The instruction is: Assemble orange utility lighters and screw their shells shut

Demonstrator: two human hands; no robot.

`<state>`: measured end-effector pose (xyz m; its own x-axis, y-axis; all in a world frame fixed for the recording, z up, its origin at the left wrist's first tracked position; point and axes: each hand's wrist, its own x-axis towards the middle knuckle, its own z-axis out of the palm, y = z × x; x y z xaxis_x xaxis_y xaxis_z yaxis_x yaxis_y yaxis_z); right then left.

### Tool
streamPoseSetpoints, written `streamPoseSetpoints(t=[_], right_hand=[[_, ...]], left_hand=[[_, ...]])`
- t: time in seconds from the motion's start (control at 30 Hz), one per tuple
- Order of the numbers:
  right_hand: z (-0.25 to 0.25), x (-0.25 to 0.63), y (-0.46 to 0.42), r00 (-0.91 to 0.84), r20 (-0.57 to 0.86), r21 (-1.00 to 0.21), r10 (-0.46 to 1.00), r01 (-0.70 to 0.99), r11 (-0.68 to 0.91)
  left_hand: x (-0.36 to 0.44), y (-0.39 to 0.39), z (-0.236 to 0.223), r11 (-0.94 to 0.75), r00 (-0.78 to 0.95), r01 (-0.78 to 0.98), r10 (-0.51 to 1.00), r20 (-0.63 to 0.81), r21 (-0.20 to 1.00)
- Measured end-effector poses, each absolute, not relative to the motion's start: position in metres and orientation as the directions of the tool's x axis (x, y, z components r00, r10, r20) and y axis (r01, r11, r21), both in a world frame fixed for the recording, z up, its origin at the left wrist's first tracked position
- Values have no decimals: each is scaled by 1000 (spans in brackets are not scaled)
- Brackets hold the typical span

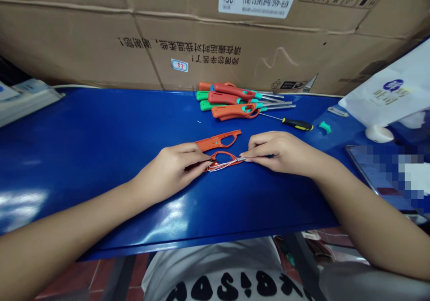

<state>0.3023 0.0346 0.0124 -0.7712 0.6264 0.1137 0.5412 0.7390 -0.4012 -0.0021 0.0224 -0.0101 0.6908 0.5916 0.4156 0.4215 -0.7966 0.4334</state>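
My left hand (181, 164) is closed on the handle end of an orange lighter shell half (224, 153), hiding most of that end. Thin white wires (220, 167) run along this shell from my left fingertips toward the right. At its narrow right end, the fingers of my right hand (273, 152) pinch a small metal piece (240, 159), partly covered by the fingertips. Just behind lies a second orange shell half (218, 140), its inner side up, close to my left knuckles.
Behind the hands is a pile of long-nosed lighters (235, 101) in orange, red and green. A black and yellow screwdriver (297, 124), a teal plastic part (324, 127) and a white round object (379, 133) lie rightward. A large cardboard box (101, 45) closes off the blue table's back.
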Motion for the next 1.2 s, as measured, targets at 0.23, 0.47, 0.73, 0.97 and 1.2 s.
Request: streamPoseSetpoints(t=[0.23, 0.47, 0.73, 0.97, 1.2], right_hand=[[13, 301, 35, -791, 122, -384, 600, 520, 763], [9, 300, 36, -817, 177, -355, 548, 466, 810], [13, 301, 34, -815, 152, -279, 559, 507, 815], [16, 295, 27, -799, 107, -185, 592, 569, 801], [12, 289, 29, -714, 115, -424, 691, 593, 684]], left_hand=[[-2, 23, -10, -793, 690, 424, 596, 411, 437], [-5, 24, -11, -808, 705, 414, 576, 414, 419], [-5, 26, -13, -814, 709, 401, 567, 420, 421], [-4, 26, -14, -805, 702, 412, 579, 415, 427], [-5, 25, -13, -795, 706, 419, 589, 393, 439]])
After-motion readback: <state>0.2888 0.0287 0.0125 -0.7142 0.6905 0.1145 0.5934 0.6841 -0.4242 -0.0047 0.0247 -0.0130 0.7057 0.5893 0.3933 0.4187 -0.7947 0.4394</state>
